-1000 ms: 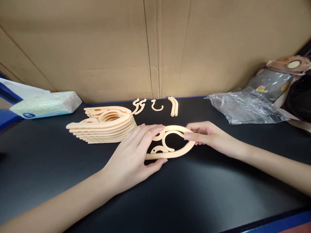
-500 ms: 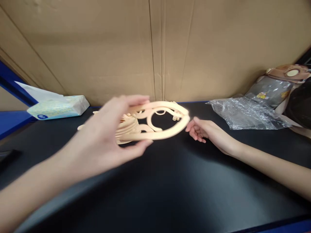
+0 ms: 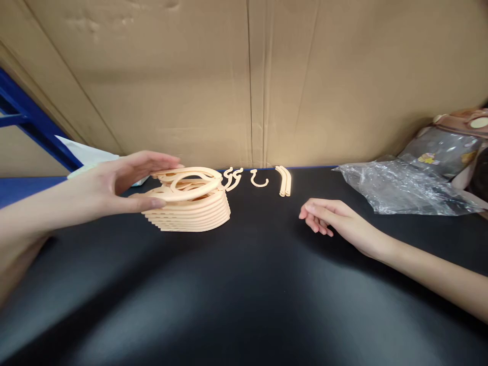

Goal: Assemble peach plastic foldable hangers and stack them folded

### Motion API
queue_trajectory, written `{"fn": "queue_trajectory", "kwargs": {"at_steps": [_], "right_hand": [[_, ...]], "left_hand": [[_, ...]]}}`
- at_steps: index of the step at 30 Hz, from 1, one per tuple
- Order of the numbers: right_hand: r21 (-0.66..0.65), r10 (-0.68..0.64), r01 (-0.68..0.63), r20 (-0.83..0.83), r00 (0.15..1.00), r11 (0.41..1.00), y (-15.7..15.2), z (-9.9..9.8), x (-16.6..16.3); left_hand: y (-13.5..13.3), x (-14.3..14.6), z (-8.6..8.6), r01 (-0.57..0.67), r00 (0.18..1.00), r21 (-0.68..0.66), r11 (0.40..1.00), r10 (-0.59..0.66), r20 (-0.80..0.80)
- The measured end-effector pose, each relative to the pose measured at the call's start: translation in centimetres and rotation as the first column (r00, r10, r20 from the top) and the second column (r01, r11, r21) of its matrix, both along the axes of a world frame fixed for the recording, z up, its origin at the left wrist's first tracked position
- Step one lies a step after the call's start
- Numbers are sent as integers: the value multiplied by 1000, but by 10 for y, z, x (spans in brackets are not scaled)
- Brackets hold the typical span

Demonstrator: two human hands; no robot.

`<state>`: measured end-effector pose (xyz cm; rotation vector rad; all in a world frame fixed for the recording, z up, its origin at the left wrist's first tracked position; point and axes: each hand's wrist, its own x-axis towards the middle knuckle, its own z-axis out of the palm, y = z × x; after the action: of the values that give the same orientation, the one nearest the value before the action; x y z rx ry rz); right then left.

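A stack of several peach plastic hanger pieces (image 3: 198,216) lies on the black table (image 3: 244,290). My left hand (image 3: 118,185) grips the top hanger piece (image 3: 190,185) at its left end, thumb below and fingers above, right on the stack. My right hand (image 3: 328,218) rests on the table to the right, fingers loosely curled and apart, holding nothing. Behind the stack lie small peach hooks (image 3: 233,178), a single C-shaped hook (image 3: 259,180) and two curved peach bars (image 3: 284,181).
A cardboard wall (image 3: 244,81) closes off the back. Crumpled clear plastic wrap (image 3: 400,188) and a packaged item (image 3: 446,145) sit at the right. A tissue pack (image 3: 89,155) and a blue frame (image 3: 30,122) are at the left.
My right hand let go of the hanger piece and settled on the table. My left hand carried the piece up and leftward onto the top of the stack.
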<state>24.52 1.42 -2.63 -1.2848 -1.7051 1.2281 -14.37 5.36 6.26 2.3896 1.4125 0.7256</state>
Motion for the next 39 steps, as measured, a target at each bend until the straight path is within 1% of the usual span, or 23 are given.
{"fn": "queue_trajectory", "kwargs": {"at_steps": [4,9,12,21,32,35,39], "right_hand": [[-9,13,-13,2,1000,1000,0,0,1],[-18,25,-25,7,1000,1000,-1,0,1],[-25,27,-26,8,1000,999,-1,0,1],[-18,29,-29,24,999,999,0,0,1],[-18,40,-39,26,999,999,1,-2,3],[-24,43,-42,18,999,999,0,-2,2],[-28,42,-41,20,999,999,0,-2,2]], "left_hand": [[-1,3,-1,18,1000,-10,1000,-18,-8],[6,-3,-11,59,998,-3,998,-59,22],[9,-7,-14,78,997,4,997,-78,4],[6,-2,-12,22,1000,-21,1000,-22,-11],[7,-3,-15,39,999,-31,999,-40,-10],[8,-5,-16,53,998,-6,999,-53,-41],[8,-5,-15,56,992,-6,998,-56,-111]]}}
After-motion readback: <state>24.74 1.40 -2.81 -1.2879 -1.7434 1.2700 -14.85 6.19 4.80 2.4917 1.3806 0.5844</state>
